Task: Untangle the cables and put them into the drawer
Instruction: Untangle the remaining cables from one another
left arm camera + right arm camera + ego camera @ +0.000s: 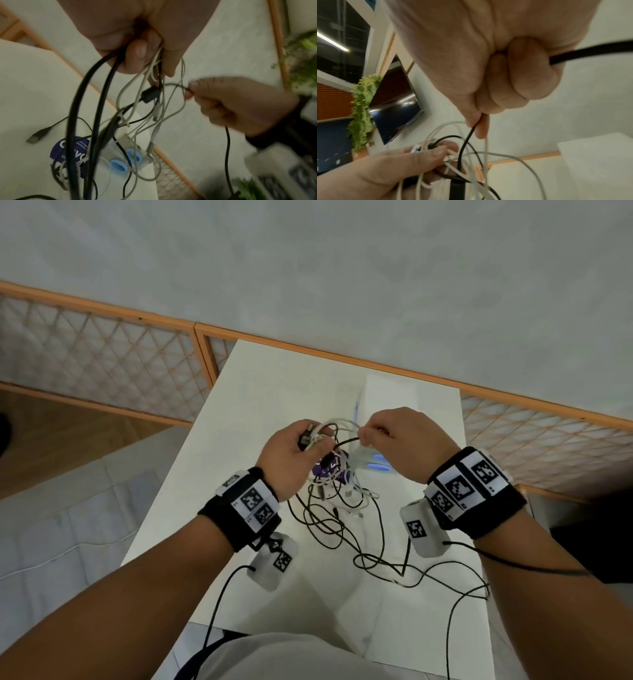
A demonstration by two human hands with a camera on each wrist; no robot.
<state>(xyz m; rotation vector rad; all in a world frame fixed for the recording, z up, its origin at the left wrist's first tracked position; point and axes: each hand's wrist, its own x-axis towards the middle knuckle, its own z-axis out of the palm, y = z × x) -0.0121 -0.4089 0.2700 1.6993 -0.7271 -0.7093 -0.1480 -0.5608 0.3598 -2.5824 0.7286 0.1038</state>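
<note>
The step in hand is untangling; nothing suggests any cable has reached the drawer, and the drawer cannot be identified with certainty in these views.

Left side: the left hand [291,450] is raised above the table [191,542] with its fingers curled around a bundle of cables [154,94], white and black strands mixed. The bundle hangs from this hand down to the table surface, where loose black loops [342,529] lie spread out toward the near edge. A black plug [39,134] lies free on the table.

Centre: below the bundle a clear plastic holder with two blue rings [126,158] and a dark blue label [68,150] rest on the table, with strands draped over them.

Right side: the right hand [404,443] is closed in a fist, thumb and forefinger pinching one thin black cable [175,85] just beside the bundle. This cable runs through the fist and exits on the far side. A white box [390,395] stands on the table beyond the hands.

Next move, as a judgement: keep the bundle steady in the left hand and draw the black cable out to the right, through the white loops. Pull slowly. A snagged plug or a tightening knot is the likely fault; if resistance builds, slacken and feed the loop back.
</note>
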